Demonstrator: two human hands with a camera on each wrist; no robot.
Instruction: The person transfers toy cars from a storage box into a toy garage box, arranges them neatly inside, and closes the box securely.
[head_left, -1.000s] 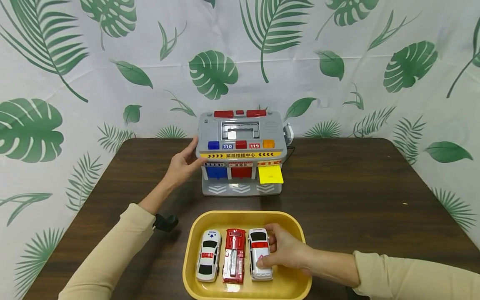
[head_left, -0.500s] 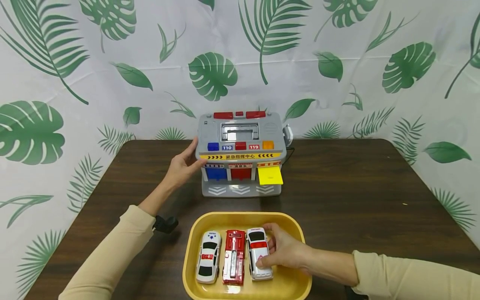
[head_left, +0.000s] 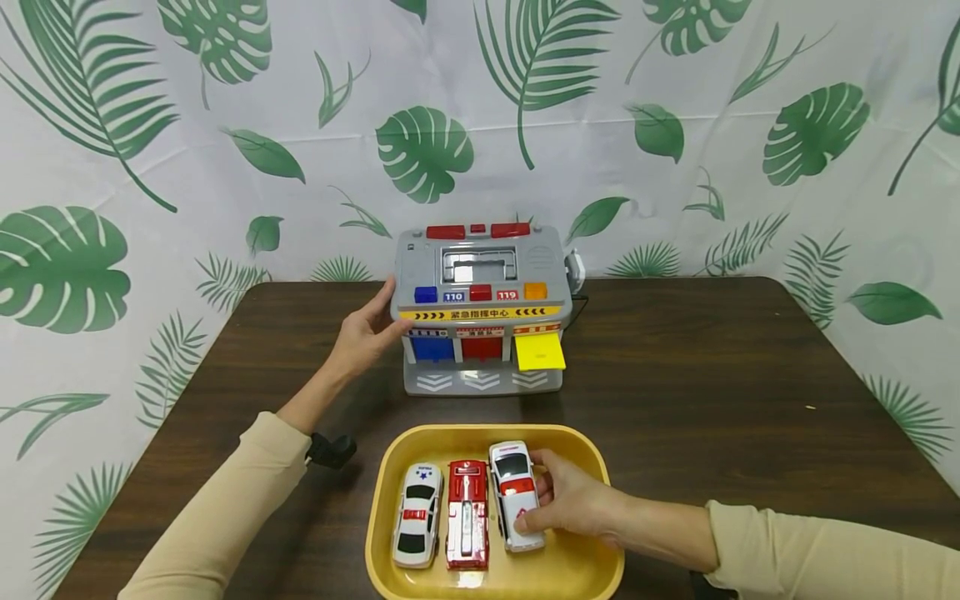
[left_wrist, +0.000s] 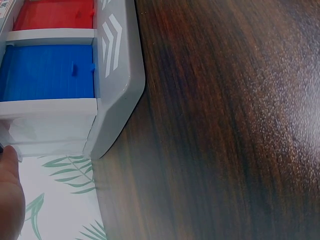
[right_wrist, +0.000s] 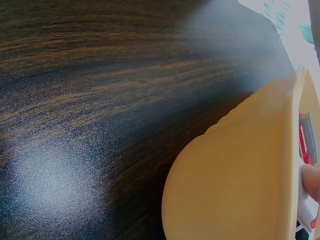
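Note:
My right hand (head_left: 573,500) grips a white toy ambulance (head_left: 516,500) with a red roof band, thumb across its rear end. The ambulance tilts slightly within the yellow tray (head_left: 381,508), its front end higher. Beside it lie a red toy fire engine (head_left: 467,512) and a white toy police car (head_left: 416,517). Farther back stands a grey toy emergency station (head_left: 480,283). My left hand (head_left: 360,337) rests against its left side, thumb on the front edge; other fingers are partly hidden. In the right wrist view, the tray wall (right_wrist: 235,170) hides most of the ambulance.
The station has a blue door (head_left: 432,347) and a red door (head_left: 482,347), both down, and a yellow door (head_left: 540,352) swung up and outward. Dark wooden tabletop (head_left: 697,375) surrounds everything. A leaf-patterned cloth (head_left: 570,142) hangs behind.
The toy ambulance has risen at its front and shifted slightly forward in my right hand's grip. My left hand stays on the toy station.

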